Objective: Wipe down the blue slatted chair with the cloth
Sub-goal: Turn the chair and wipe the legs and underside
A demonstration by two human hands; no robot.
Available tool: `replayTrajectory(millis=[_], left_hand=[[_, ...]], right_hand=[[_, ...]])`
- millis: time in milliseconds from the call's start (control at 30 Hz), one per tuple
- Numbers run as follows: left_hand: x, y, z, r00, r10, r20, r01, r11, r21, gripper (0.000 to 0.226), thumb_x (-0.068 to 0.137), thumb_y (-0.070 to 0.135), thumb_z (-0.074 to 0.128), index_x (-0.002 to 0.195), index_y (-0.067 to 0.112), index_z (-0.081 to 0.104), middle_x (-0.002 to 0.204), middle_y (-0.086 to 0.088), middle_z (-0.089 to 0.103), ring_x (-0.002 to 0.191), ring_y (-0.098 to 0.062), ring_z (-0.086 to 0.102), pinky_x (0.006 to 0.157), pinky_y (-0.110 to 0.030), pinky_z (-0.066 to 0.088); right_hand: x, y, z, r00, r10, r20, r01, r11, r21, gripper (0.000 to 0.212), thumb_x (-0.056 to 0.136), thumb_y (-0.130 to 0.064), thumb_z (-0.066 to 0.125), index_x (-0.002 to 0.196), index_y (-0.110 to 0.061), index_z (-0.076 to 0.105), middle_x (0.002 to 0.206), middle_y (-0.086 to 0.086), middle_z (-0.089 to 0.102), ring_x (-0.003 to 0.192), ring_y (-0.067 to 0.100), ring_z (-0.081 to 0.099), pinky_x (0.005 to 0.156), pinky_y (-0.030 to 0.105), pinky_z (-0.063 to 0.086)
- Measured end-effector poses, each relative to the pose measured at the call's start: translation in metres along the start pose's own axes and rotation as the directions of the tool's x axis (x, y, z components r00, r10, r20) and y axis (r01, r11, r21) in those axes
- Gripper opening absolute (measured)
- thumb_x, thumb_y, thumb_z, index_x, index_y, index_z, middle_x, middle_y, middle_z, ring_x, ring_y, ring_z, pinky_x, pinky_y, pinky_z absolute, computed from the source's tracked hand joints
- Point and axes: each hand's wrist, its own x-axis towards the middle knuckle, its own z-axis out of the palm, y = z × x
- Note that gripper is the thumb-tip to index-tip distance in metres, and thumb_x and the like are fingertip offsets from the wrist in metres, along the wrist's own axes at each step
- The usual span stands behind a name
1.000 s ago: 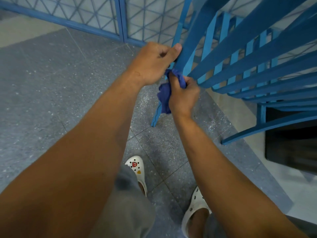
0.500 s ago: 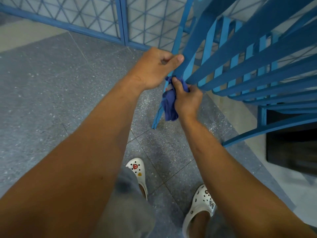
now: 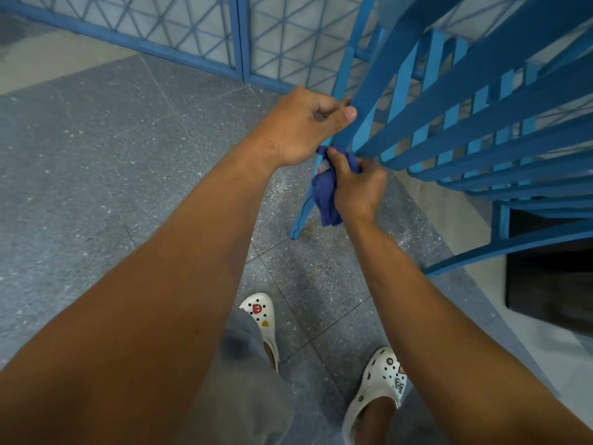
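Gripping chair frame, head view: left hand [image 3: 300, 128] is curling fingers round the side rail of the blue slatted chair [image 3: 475, 123], thumb lying along the rail's near edge. Right hand [image 3: 357, 184] is clutching the cloth [image 3: 324, 194], dark blue, bunched; it is pressing the cloth vs. the same rail just below the left hand, w/ a loose tail hanging down beside the chair leg. Chair is tilting, filling the upper right; one leg tip is touching the grey floor [image 3: 96, 155]. Open floor is lying left of the arms; lattice fence [image 3: 179, 30] is closing the far edge. White clogs [image 3: 375, 390] are standing well back from the leg. Vs. 0.5 s ago: hands are sitting slightly lower on the rail, grip unchanged, cloth in the same spot relative to the left hand.
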Motion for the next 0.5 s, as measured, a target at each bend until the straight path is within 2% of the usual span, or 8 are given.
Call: replayTrajectory(millis=[33,100,200,267,333,367,433,500], left_hand=[[0.0,0.0,0.0,1.0,0.001,0.006,-0.001,1.0,-0.008,0.028,0.099,0.035,0.063,0.117,0.017,0.075,0.122,0.016,0.069,0.113,0.014,0.059,0.104,-0.015,0.045],[-0.001,0.001,-0.001,1.0,-0.002,0.017,0.002,1.0,-0.003,0.027,0.099,0.034,0.064,0.117,0.018,0.075,0.123,0.013,0.07,0.113,0.011,0.061,0.104,-0.017,0.046],[0.0,0.0,0.001,1.0,0.002,-0.013,-0.002,1.0,0.028,0.023,0.098,0.03,0.066,0.116,0.019,0.074,0.11,0.008,0.075,0.091,0.012,0.063,0.091,-0.012,0.049],[0.0,-0.004,0.004,0.999,0.009,-0.036,-0.009,1.0,0.019,0.021,0.097,0.026,0.068,0.116,0.018,0.073,0.107,-0.001,0.075,0.08,0.01,0.06,0.084,-0.012,0.05],[-0.001,-0.009,0.007,0.999,-0.003,-0.043,0.004,1.0,0.024,0.022,0.098,0.025,0.067,0.118,0.017,0.072,0.106,0.0,0.075,0.077,0.013,0.059,0.078,-0.007,0.048],[-0.001,-0.012,0.008,0.999,-0.014,-0.042,0.015,0.999,0.03,0.023,0.098,0.026,0.066,0.119,0.018,0.072,0.105,0.002,0.074,0.078,0.015,0.06,0.075,-0.005,0.046],[-0.001,-0.015,0.01,0.999,-0.039,-0.036,0.041,0.997,0.059,0.026,0.099,0.033,0.063,0.121,0.022,0.071,0.106,0.0,0.075,0.083,0.011,0.061,0.074,-0.01,0.049],[0.001,-0.017,0.011,0.998,-0.061,-0.027,0.063,0.994,0.085,0.029,0.101,0.04,0.059,0.123,0.025,0.07,0.111,-0.008,0.074,0.086,0.003,0.061,0.083,-0.019,0.053]], right_hand=[[-0.001,0.01,0.003,0.999,0.048,0.017,-0.048,0.998,-0.037,0.045,0.081,-0.044,0.081,0.06,-0.012,0.058,0.055,0.003,0.059,0.05,0.009,0.049,0.05,0.038,0.045],[-0.004,0.025,0.005,0.987,0.146,0.062,-0.138,0.984,-0.114,0.046,0.085,-0.044,0.078,0.061,-0.011,0.055,0.056,0.001,0.057,0.051,0.011,0.049,0.05,0.035,0.042],[-0.009,0.042,-0.001,0.969,0.185,0.166,-0.155,0.972,-0.176,0.041,0.097,-0.036,0.068,0.067,-0.011,0.054,0.063,0.0,0.055,0.056,0.01,0.049,0.056,0.03,0.038],[-0.013,0.05,-0.013,0.947,0.214,0.241,-0.187,0.974,-0.131,0.025,0.102,-0.027,0.062,0.089,-0.006,0.067,0.079,0.001,0.066,0.067,0.008,0.059,0.063,0.03,0.048],[-0.019,0.053,-0.028,0.934,0.25,0.257,-0.234,0.968,-0.09,0.017,0.104,-0.026,0.057,0.105,-0.015,0.07,0.094,-0.003,0.073,0.083,0.012,0.069,0.078,0.034,0.058],[-0.022,0.053,-0.036,0.929,0.268,0.254,-0.261,0.963,-0.063,0.016,0.105,-0.026,0.056,0.103,-0.02,0.07,0.092,-0.003,0.076,0.082,0.015,0.071,0.078,0.037,0.059],[-0.028,0.048,-0.05,0.921,0.276,0.275,-0.301,0.952,0.053,0.017,0.107,-0.025,0.053,0.103,-0.015,0.067,0.077,-0.002,0.077,0.068,0.016,0.072,0.065,0.031,0.057],[-0.031,0.036,-0.055,0.929,0.239,0.281,-0.286,0.949,0.137,0.02,0.106,-0.027,0.054,0.106,-0.009,0.063,0.073,-0.002,0.077,0.066,0.014,0.073,0.06,0.027,0.058]])
